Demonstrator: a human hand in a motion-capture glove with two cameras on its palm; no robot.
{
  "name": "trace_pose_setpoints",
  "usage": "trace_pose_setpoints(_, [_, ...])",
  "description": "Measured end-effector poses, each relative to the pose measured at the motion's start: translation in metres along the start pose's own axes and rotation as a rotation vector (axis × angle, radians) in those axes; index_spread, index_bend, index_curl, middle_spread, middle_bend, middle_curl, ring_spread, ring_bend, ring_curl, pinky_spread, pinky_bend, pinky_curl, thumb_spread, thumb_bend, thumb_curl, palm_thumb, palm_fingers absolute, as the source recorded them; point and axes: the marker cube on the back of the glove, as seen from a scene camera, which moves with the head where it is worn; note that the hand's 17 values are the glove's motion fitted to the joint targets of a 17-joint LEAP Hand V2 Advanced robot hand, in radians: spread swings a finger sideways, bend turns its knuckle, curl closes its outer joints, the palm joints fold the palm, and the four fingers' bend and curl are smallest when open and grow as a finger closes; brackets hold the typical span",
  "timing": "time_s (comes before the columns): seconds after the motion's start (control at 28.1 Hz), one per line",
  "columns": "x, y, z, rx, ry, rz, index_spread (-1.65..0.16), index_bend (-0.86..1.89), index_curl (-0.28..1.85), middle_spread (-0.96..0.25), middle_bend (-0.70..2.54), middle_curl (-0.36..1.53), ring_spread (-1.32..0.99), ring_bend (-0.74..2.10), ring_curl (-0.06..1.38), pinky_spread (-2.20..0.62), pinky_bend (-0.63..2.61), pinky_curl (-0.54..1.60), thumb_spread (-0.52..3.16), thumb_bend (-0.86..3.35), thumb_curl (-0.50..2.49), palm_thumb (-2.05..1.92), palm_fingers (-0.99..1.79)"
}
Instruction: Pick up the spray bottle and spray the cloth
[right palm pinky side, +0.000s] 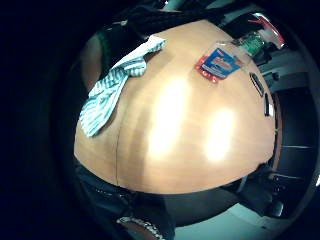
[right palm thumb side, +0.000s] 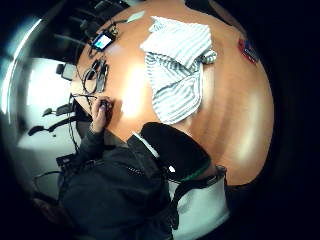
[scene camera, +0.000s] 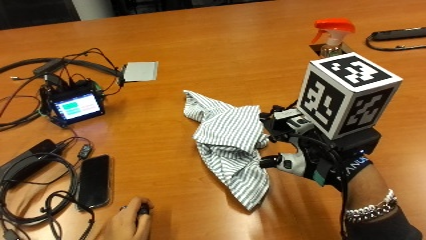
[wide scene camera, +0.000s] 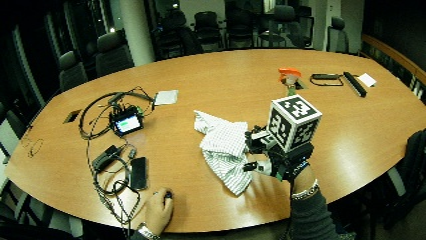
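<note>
One gloved right hand (scene camera: 313, 160) (fingers hidden, grip unclear) beside the cloth (scene camera: 229, 145) could topple the spray bottle (scene camera: 331, 35) beyond.

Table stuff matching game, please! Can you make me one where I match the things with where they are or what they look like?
Things:
1. Spray bottle
2. Cloth
3. Small screen
4. Phone

Descriptions:
A. Striped and crumpled, beside the gloved hand
B. Dark, lying flat near the table edge
C. Orange top, standing behind the hand
D. Lit up, with cables around it

Pairs: 1-C, 2-A, 3-D, 4-B
</note>
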Motion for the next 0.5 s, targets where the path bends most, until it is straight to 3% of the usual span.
trace_pose_setpoints(0.5, [-0.009,-0.002,0.003,-0.035,0.007,-0.014,-0.41,0.16,0.19,-0.07,0.19,0.17,-0.07,0.28,0.16,0.25,0.42,0.22,0.89,0.08,0.13,0.31,0.42])
